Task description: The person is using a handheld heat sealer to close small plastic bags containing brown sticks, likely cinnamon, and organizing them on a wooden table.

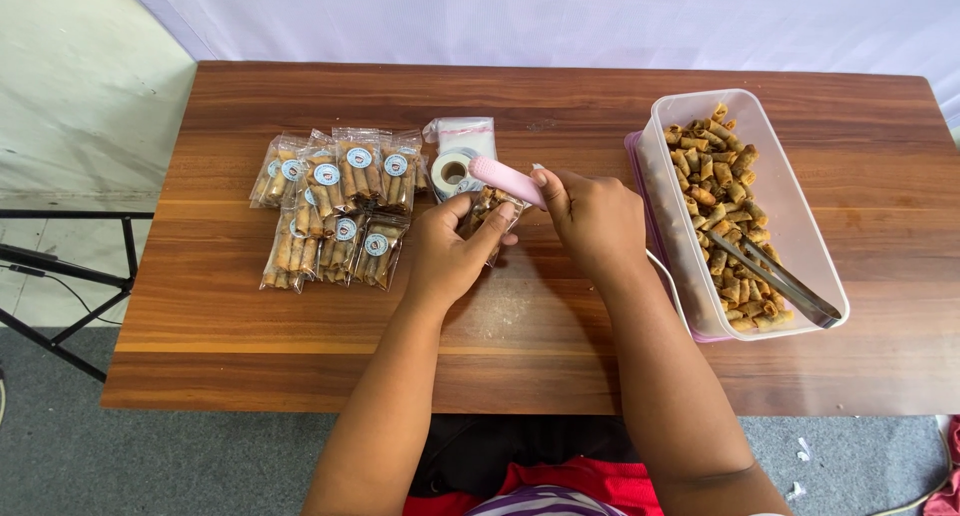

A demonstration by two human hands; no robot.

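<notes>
A small clear plastic bag of brown rolled snacks (490,212) is held above the brown wooden table (300,326), pinched closed in the left hand (447,256). A pink handheld sealer (507,180) is gripped in the right hand (592,221) and laid across the bag's top edge. Step judged in hand: closing the bag mouth; a steady pass along the edge is called for next. A heap of finished clear snack packets with round blue-white labels (335,206) is seen to the left. A roll of stickers (452,172) lies just behind the hands. A clear rectangular plastic tub (800,226), right, is filled with loose rolls; metal tongs (775,276) rest inside
</notes>
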